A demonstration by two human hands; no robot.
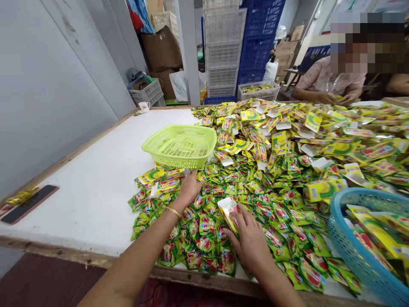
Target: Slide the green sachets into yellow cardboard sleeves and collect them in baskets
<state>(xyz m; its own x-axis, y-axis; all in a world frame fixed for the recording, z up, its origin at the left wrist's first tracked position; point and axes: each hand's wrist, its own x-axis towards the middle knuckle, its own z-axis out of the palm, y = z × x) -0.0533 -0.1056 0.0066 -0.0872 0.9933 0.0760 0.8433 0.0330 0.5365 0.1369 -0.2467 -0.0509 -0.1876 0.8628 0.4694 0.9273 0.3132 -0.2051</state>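
My right hand (251,236) is closed around a small carton (229,213) with its white end flap showing, just above the packets. Farther forward, my left hand (191,187) reaches over the green sachets (207,230), near the front of a lime-green basket (182,145). Its fingers are curled; whatever they grip, if anything, is hidden. Yellow-green cartons (166,186) lie flat just left of that hand. Sachets with red fruit pictures spread under and around both hands.
A blue basket (341,230) of cartons stands at the right front. A large heap of cartons (281,132) covers the back right. On the white table (92,187) lie a phone (30,204) and a cup (144,107). Another person (332,81) sits across; stacked crates (223,51) stand behind.
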